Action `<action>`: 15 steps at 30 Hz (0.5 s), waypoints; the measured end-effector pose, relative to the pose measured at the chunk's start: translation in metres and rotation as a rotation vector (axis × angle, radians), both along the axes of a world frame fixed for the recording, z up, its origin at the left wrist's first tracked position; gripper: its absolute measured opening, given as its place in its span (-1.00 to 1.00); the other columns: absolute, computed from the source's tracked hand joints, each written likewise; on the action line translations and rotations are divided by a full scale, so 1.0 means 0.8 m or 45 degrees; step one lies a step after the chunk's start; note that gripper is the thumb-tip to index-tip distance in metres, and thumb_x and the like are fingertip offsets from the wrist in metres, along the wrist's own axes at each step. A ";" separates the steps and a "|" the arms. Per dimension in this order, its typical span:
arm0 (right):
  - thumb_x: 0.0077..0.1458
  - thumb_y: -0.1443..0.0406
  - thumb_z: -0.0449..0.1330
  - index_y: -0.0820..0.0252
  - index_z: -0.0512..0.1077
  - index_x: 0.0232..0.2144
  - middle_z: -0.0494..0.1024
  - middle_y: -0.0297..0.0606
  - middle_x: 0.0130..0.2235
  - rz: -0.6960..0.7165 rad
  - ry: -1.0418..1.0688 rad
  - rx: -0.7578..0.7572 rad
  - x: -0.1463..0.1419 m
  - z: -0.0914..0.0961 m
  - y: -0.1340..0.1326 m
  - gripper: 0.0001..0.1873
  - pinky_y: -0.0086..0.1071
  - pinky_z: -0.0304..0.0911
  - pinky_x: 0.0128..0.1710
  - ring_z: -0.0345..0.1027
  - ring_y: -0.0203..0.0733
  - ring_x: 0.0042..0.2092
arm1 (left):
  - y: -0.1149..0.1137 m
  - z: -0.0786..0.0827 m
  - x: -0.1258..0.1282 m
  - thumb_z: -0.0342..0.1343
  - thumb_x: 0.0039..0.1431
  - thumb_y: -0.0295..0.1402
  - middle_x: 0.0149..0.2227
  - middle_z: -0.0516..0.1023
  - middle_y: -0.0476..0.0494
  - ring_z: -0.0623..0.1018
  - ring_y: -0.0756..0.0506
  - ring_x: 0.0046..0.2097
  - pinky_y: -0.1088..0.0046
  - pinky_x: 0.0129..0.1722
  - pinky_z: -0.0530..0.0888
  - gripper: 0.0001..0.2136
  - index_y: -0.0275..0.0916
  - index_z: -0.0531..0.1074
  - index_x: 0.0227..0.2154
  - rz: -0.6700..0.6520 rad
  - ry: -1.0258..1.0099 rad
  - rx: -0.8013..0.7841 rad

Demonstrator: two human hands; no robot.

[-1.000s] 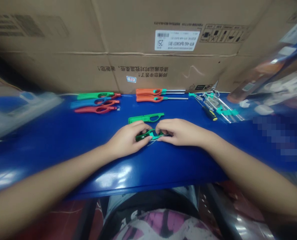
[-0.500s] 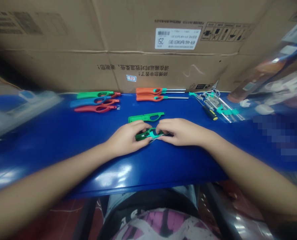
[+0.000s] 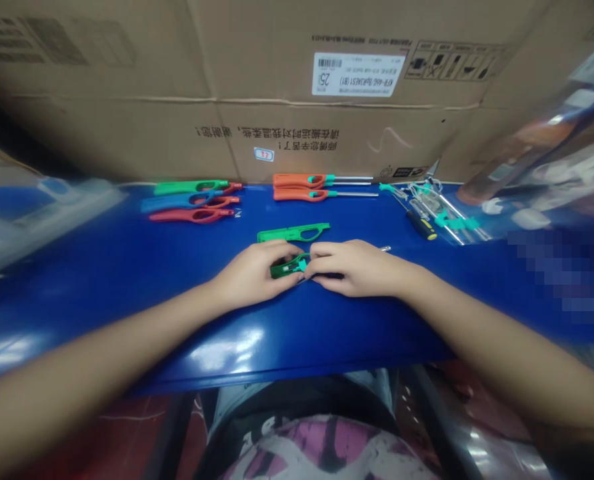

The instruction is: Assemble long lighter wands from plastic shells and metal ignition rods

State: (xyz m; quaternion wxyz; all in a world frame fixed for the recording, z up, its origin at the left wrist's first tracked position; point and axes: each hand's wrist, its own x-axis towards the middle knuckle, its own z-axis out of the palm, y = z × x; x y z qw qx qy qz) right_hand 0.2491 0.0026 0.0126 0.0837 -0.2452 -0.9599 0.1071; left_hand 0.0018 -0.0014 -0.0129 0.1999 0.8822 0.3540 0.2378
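Between my two hands lies a green lighter handle half (image 3: pixel 279 271), its hollow side up, with a teal trigger part (image 3: pixel 302 265) inside it. My left hand (image 3: pixel 258 270) is closed around its left end, fingertips and thumb on the rims. The fingers of my right hand (image 3: pixel 349 268) are pinched on its right end and hide that end and part of the teal piece. A metal tube tip (image 3: pixel 386 249) sticks out beyond my right hand. Just behind, a second green handle half (image 3: pixel 293 233) lies on the blue table, touched by neither hand.
Assembled orange lighters (image 3: pixel 299 194) lie at the back. Several coloured handle shells (image 3: pixel 191 215) are stacked back left. A screwdriver (image 3: pixel 421 225) lies by metal tubes with teal parts (image 3: pixel 455 222). A large cardboard box (image 3: pixel 277 113) stands along the table's (image 3: pixel 327 333) far edge.
My right hand has shifted slightly left over the handle half and now covers more of the teal part. A metal tube tip has come into sight past that hand. My left hand keeps its hold.
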 end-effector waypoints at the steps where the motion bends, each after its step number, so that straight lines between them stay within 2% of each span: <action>1: 0.31 0.31 0.12 0.07 0.53 -0.08 0.51 -0.25 -0.12 -0.001 0.007 -0.001 0.000 -0.001 0.000 -0.78 -0.41 0.07 -0.36 0.34 -0.24 -0.27 | 0.000 0.000 0.000 0.19 0.26 -0.23 -0.06 0.63 -0.17 0.61 -0.17 -0.05 0.29 -0.05 0.53 -0.73 -0.20 0.51 -0.03 -0.003 -0.003 0.001; 6: 0.30 0.28 0.15 0.07 0.55 -0.10 0.51 -0.27 -0.14 0.002 0.045 0.008 0.001 -0.001 0.001 -0.80 -0.41 0.05 -0.36 0.32 -0.27 -0.28 | 0.002 0.000 -0.001 0.18 0.23 -0.29 -0.11 0.63 -0.16 0.61 -0.15 -0.12 0.31 -0.11 0.54 -0.72 -0.22 0.52 -0.03 -0.005 -0.015 -0.004; 11: 0.22 0.27 0.20 0.14 0.53 -0.26 0.49 -0.29 -0.19 0.001 0.019 -0.049 0.004 0.008 -0.002 -0.89 -0.41 0.04 -0.38 0.28 -0.29 -0.32 | 0.005 0.001 -0.002 0.17 0.23 -0.28 -0.11 0.63 -0.18 0.61 -0.15 -0.11 0.30 -0.10 0.54 -0.70 -0.25 0.52 -0.01 -0.029 -0.017 -0.018; 13: 0.20 0.29 0.21 0.16 0.51 -0.22 0.48 -0.27 -0.16 -0.007 -0.007 -0.078 0.005 0.013 -0.003 -0.88 -0.41 0.06 -0.37 0.29 -0.28 -0.31 | 0.006 0.002 -0.003 0.17 0.24 -0.28 -0.11 0.63 -0.19 0.61 -0.16 -0.10 0.29 -0.09 0.54 -0.70 -0.27 0.52 -0.01 -0.042 -0.021 -0.014; 15: 0.20 0.30 0.20 0.15 0.51 -0.10 0.49 -0.23 -0.10 -0.016 -0.012 -0.096 0.006 0.016 -0.003 -0.78 -0.41 0.10 -0.35 0.32 -0.26 -0.27 | 0.007 0.002 -0.004 0.16 0.25 -0.28 -0.10 0.63 -0.20 0.62 -0.16 -0.09 0.29 -0.07 0.55 -0.70 -0.27 0.53 -0.01 -0.048 -0.028 -0.006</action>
